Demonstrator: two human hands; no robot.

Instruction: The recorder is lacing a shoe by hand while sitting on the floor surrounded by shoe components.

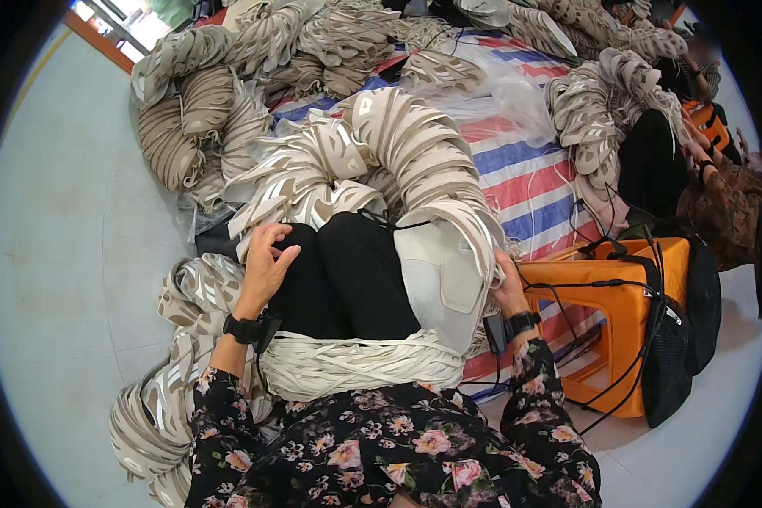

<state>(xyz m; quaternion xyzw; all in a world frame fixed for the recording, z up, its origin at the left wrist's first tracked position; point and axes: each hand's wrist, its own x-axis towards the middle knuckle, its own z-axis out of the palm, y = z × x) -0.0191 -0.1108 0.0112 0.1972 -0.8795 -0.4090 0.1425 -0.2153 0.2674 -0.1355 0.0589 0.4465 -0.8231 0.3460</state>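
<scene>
A long curved stack of nested beige and white shoe uppers (415, 144) arches over and beyond my knees. Its near end, a pale shoe upper (440, 275), leans against my right thigh. My right hand (508, 284) is closed on the right edge of that end, with some fingers hidden behind it. Over my left knee, my left hand (268, 267) is raised with its fingers loosely bent and apart, holding nothing. Across my lap lies a thick bundle of off-white shoelaces (360, 364). A dark cord loop (389, 222) rests by my right knee.
More stacks of uppers (182, 372) lie at my left, and others (313, 38) are heaped at the back. Under them spreads a striped plastic sheet (525, 182). At right stands an orange stool (584, 288) with a black bag (665, 330) and cables. Another person (724, 203) sits beyond it.
</scene>
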